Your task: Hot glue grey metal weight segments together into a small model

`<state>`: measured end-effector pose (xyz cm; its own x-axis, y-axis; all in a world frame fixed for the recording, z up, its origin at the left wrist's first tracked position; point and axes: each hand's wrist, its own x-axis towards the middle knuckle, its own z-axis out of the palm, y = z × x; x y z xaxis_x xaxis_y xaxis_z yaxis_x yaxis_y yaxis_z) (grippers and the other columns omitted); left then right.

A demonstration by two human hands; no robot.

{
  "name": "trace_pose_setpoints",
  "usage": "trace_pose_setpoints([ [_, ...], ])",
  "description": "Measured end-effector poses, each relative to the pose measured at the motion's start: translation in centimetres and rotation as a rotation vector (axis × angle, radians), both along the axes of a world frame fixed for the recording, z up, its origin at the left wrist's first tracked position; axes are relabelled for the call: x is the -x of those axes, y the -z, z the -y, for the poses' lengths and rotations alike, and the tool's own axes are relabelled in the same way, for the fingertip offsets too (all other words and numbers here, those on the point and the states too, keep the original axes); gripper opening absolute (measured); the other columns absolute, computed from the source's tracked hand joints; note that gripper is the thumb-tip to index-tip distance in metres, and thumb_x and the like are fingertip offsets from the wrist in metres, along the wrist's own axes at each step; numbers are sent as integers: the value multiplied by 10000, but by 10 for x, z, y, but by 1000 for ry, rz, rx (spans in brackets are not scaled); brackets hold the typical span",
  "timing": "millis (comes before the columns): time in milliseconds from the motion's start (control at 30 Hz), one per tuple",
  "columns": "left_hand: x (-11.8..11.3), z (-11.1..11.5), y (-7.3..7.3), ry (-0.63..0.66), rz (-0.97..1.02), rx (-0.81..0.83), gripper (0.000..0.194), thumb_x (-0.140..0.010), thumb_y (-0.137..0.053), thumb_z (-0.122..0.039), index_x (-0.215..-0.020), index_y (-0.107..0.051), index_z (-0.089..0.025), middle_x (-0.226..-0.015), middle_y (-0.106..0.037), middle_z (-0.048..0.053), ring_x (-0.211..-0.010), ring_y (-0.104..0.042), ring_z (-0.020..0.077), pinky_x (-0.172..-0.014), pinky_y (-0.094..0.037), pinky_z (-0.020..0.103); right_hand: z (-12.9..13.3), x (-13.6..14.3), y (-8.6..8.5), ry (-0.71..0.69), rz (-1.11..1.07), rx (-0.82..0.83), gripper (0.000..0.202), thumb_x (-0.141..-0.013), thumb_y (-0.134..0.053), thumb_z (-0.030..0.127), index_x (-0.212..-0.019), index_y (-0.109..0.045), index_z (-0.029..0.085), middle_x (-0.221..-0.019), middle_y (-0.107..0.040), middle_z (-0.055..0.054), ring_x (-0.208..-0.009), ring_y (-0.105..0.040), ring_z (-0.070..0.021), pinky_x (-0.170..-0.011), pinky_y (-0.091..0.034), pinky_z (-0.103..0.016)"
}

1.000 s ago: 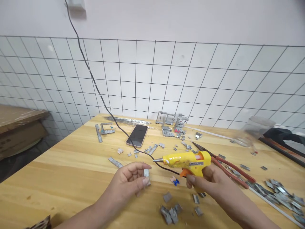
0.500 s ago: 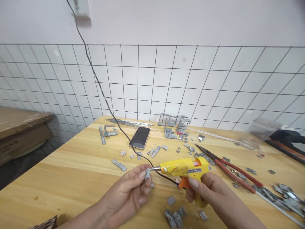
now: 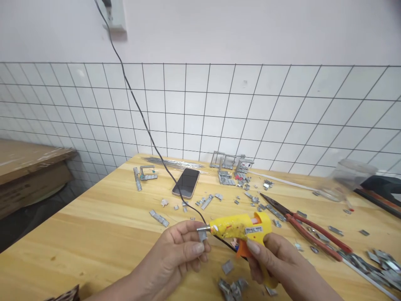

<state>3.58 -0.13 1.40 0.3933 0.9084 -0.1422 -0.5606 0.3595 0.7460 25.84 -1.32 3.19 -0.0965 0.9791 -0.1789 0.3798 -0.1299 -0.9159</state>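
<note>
My right hand [image 3: 278, 259] is wrapped round the handle of a yellow hot glue gun [image 3: 234, 225], thumb on its side near the orange trigger [image 3: 242, 248]. The metal nozzle points left, at the fingers of my left hand [image 3: 178, 251]. Between left thumb and fingers is pinched a small grey metal piece [image 3: 203, 235]; the nozzle tip lies over its top edge, and whether they touch I cannot tell. Below the gun, a loose grey piece [image 3: 227, 266] and a cluster of grey pieces [image 3: 233, 288] lie on the wooden table [image 3: 103, 234].
Red-handled pliers [image 3: 308, 230] lie at the right, by a heap of metal pieces [image 3: 384, 267]. A phone [image 3: 186, 183] sits mid-table, crossed by a black cord [image 3: 147, 129]. Small frame-like assemblies [image 3: 230, 167] stand near the tiled wall. A clear plastic container [image 3: 347, 179] is at back right.
The left fingers have turned and the grey piece now sits lower, under the nozzle tip. The glue gun stays in the right hand. The whole view has shifted slightly.
</note>
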Motion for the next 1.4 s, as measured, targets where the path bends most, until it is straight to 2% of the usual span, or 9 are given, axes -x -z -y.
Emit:
trace_pose_setpoints([
  [200,-2,0,5,-84,-103,-76,296,-584,-884,-211,-837,-735,-172,-635,-719,31,-513,-601,87,-456,-412,153,2,4,-1,-43,-103,51,579,-703,-550,755,-607,-576,185,-520,-551,11,-499,-407,-109,-501,-288,-250],
  [333,0,0,2,-88,-120,-77,313,-648,-850,-283,-914,-750,-153,-746,-746,67,-606,-621,101,-523,-433,169,1,2,-1,-5,-78,27,582,-727,-522,751,-562,-530,192,-504,-553,7,-487,-377,-104,-501,-269,-253],
  [500,0,0,1,-150,-124,-17,399,-575,-886,-335,-917,-765,-169,-807,-739,53,-701,-617,117,-653,-458,208,-1,0,3,44,-44,27,588,-733,-502,759,-564,-507,195,-506,-561,2,-490,-369,-105,-511,-274,-253],
  [600,0,0,2,-135,-144,-2,420,-573,-886,-331,-945,-762,-179,-777,-714,40,-732,-617,137,-686,-458,234,-1,2,4,43,-41,45,581,-749,-495,748,-576,-524,194,-503,-556,8,-486,-362,-103,-499,-266,-250],
  [733,0,1,2,-135,-146,-34,392,-579,-882,-293,-932,-765,-170,-675,-669,21,-656,-581,121,-608,-433,215,-1,6,2,17,-78,47,583,-741,-510,747,-553,-537,196,-499,-546,8,-499,-388,-109,-503,-295,-246],
  [833,0,2,-1,-163,-193,-83,374,-596,-873,-285,-924,-759,-145,-691,-688,38,-619,-554,105,-548,-418,193,-1,8,0,-13,-122,45,600,-720,-520,764,-526,-535,196,-489,-531,7,-502,-418,-113,-516,-322,-245],
  [1133,0,-4,4,-222,-235,-156,396,-554,-896,-300,-849,-679,-149,-701,-697,25,-605,-603,108,-515,-439,183,2,10,-1,14,-145,50,593,-705,-537,770,-540,-528,200,-480,-547,6,-502,-461,-122,-525,-337,-249],
  [1400,2,-3,6,-247,-298,-226,404,-556,-892,-305,-851,-658,-158,-765,-732,44,-744,-663,170,-726,-520,293,-1,8,1,19,-173,71,567,-709,-573,732,-561,-552,185,-479,-547,11,-463,-407,-102,-482,-281,-242],
])
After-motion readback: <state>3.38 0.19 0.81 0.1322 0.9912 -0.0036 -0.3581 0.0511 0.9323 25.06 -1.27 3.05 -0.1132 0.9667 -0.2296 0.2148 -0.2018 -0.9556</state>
